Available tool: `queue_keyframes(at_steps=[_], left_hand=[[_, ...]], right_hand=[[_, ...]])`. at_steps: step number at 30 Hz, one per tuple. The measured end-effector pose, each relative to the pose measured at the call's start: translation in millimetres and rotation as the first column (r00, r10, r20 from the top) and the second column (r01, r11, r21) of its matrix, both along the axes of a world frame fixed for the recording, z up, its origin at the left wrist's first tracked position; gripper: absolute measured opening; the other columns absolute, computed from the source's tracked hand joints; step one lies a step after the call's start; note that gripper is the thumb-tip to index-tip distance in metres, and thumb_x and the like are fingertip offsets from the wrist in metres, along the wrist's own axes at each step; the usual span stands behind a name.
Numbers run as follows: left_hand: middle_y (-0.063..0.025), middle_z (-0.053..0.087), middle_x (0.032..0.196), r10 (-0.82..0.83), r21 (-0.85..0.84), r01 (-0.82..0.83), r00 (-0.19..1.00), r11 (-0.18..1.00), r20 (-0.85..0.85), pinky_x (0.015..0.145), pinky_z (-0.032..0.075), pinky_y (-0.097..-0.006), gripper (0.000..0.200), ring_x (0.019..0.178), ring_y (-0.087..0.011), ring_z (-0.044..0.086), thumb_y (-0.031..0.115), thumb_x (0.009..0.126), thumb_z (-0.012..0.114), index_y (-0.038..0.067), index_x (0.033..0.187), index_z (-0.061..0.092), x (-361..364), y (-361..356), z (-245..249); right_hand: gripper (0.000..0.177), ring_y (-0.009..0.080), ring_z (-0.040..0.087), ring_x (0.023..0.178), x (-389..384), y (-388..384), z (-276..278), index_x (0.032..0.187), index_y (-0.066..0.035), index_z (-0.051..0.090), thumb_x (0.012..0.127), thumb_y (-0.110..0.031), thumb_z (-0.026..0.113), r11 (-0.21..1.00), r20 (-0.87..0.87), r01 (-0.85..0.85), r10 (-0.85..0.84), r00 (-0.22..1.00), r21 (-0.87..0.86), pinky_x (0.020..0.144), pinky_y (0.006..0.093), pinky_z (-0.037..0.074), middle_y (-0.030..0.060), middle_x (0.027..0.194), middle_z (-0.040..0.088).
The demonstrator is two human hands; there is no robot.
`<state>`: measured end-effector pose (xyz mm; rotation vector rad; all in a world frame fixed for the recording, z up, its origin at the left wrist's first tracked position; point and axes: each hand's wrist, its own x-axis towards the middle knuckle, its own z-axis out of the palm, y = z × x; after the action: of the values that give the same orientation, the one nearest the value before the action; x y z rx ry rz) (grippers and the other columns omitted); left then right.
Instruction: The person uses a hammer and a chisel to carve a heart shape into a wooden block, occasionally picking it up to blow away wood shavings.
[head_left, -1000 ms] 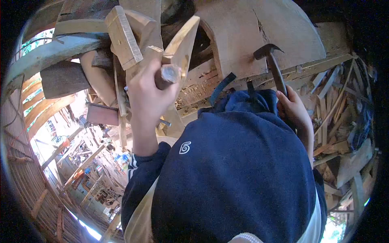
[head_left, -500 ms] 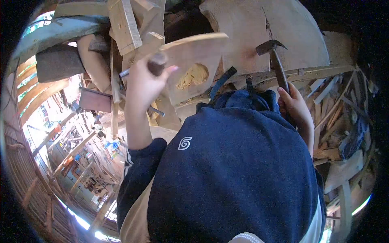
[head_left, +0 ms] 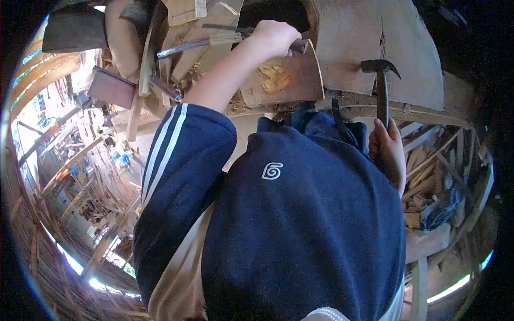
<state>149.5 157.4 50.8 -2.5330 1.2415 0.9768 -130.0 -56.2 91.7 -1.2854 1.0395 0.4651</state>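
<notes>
My left hand [head_left: 276,38] is closed around a chisel [head_left: 299,48]. Its brown handle end sticks out to the right of the fist, and a thin dark blade seems to extend to the left. Just below that hand lies a wooden board [head_left: 309,80] with a rough carved hollow [head_left: 274,78] full of pale chips. In my right hand [head_left: 386,147] I grip a hammer [head_left: 382,91] by its handle, head up, in front of a large wood slab [head_left: 412,69]. The hammer head is apart from the chisel.
Another metal tool with a pale handle [head_left: 184,48] lies left of the board, with a brown-handled tool [head_left: 167,88] below it. A reddish box-like block [head_left: 111,86] stands further left. Scrap wood [head_left: 428,176] is piled at the right.
My left hand has moved right and away from me with the chisel, over the board's far edge. The hammer stays in my right hand, now more upright. My view has shifted.
</notes>
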Motion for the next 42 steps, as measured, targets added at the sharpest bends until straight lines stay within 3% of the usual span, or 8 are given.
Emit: queue_keyframes(at_steps=[9,16,20,24,26,31,39,42], left_hand=[[-0.0052,0.07,0.09,-0.233,-0.011,0.233,0.973,0.972,-0.002,0.073,0.054,-0.0416,0.03,0.09,-0.0267,0.067,0.019,0.07,0.076,0.022,0.099,0.067,17.0,-6.5,-18.0],[-0.0047,0.07,0.09,0.111,-0.294,-0.079,0.989,0.953,0.094,0.072,0.054,-0.0425,0.028,0.086,-0.0281,0.068,0.016,0.073,0.074,0.023,0.099,0.066,-11.1,21.6,15.4],[-0.0074,0.067,0.079,0.414,-0.862,-0.302,0.902,0.406,-0.121,0.061,0.052,-0.039,0.026,0.072,-0.0267,0.068,0.018,0.068,0.078,0.016,0.089,0.063,-49.5,55.2,61.4],[-0.0081,0.064,0.073,0.255,-0.84,-0.323,0.939,0.436,-0.229,0.057,0.05,-0.0403,0.024,0.068,-0.0267,0.067,0.018,0.067,0.076,0.014,0.082,0.058,-84.5,58.1,99.9],[-0.0072,0.063,0.068,-0.017,-0.864,-0.142,0.985,0.484,-0.172,0.056,0.05,-0.0387,0.019,0.065,-0.0284,0.065,0.019,0.07,0.073,0.014,0.081,0.059,-104.7,40.5,81.3],[-0.0105,0.065,0.07,-0.141,-0.741,0.005,0.982,0.672,-0.122,0.061,0.053,-0.0425,0.01,0.071,-0.0316,0.067,0.024,0.08,0.057,0.015,0.083,0.06,-142.6,-0.5,39.1],[-0.01,0.065,0.07,-0.267,-0.75,0.087,0.956,0.656,-0.123,0.062,0.053,-0.0434,0.01,0.071,-0.0304,0.068,0.021,0.081,0.054,0.014,0.084,0.06,-146.2,-14.6,19.0],[-0.0102,0.065,0.07,-0.263,-0.753,0.101,0.96,0.651,-0.098,0.062,0.053,-0.044,0.012,0.071,-0.0313,0.067,0.023,0.077,0.059,0.014,0.084,0.061,-149.7,-11.1,5.8]], right_hand=[[0.014,0.0056,0.037,0.045,9.7,16.5,17.4,0.096,-0.014,0.044,0.098,-0.023,0.054,0.996,-0.022,0.09,-0.09,0.996,0.023,0.039,0.021,0.029,-0.0034,0.061,0.042],[0.015,0.0051,0.037,0.045,5.1,10.7,7.0,0.091,-0.013,0.043,0.098,-0.021,0.054,0.998,-0.011,0.061,-0.061,0.998,-0.015,0.039,0.0202,0.029,-0.004,0.06,0.041],[0.016,0.008,0.041,0.045,1.5,6.0,3.3,0.098,-0.011,0.048,0.097,-0.026,0.055,0.998,-0.011,0.066,-0.066,0.998,0.014,0.039,0.0238,0.033,-0.0019,0.06,0.045],[0.015,0.0076,0.041,0.045,0.9,1.3,0.6,0.096,-0.013,0.047,0.096,-0.025,0.056,0.999,-0.024,0.044,-0.044,0.999,-0.001,0.039,0.0232,0.033,-0.0022,0.06,0.045],[0.015,0.0077,0.041,0.045,2.6,1.1,3.8,0.095,-0.013,0.046,0.096,-0.024,0.056,0.998,-0.007,0.057,-0.057,0.998,0.032,0.039,0.0232,0.032,-0.0019,0.06,0.045],[0.016,0.0081,0.041,0.045,7.5,4.9,7.6,0.092,-0.012,0.044,0.097,-0.022,0.055,0.995,-0.011,0.101,-0.101,0.995,0.026,0.039,0.0231,0.033,-0.0012,0.06,0.045],[0.016,0.0106,0.044,0.044,2.7,8.9,-1.2,0.096,-0.012,0.047,0.096,-0.025,0.056,0.997,-0.003,-0.031,0.031,1.0,-0.07,0.038,0.0264,0.035,-0.0005,0.059,0.046],[0.018,0.0104,0.044,0.044,5.6,18.6,1.8,0.097,-0.011,0.045,0.095,-0.023,0.058,0.994,-0.001,0.104,-0.104,0.995,-0.015,0.038,0.0263,0.035,-0.0007,0.059,0.045]])
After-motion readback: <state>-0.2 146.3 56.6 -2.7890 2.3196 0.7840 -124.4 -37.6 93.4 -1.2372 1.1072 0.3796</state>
